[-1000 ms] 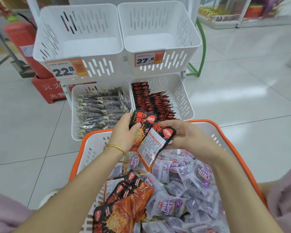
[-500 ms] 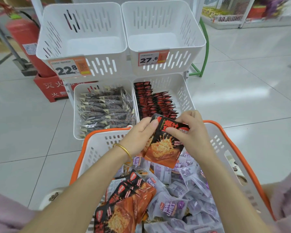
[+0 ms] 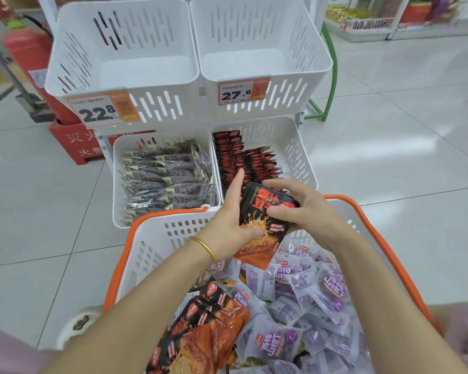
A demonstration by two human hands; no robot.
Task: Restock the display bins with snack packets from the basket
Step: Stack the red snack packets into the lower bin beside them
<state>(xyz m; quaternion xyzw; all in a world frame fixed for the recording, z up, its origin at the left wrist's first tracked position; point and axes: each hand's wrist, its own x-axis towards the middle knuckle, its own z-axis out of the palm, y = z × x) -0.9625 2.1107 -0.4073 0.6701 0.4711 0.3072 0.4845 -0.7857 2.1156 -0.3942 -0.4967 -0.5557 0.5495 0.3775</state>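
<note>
L grip [image 3: 231,222] & R grip [image 3: 310,211] hold red pkt [image 3: 262,222] above basket [image 3: 157,215], stocked bin [image 3: 297,155] behind.

Left hand [image 3: 231,225], right hand [image 3: 312,211] close together, fingers curled.

Packets [image 3: 264,211], apart before, now sit stacked — left hand [image 3: 229,222] extends its forefinger.

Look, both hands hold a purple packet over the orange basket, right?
Not purple. In the head view, the left hand and right hand hold a black-and-orange foil snack packet over the orange-rimmed white plastic basket.
</note>
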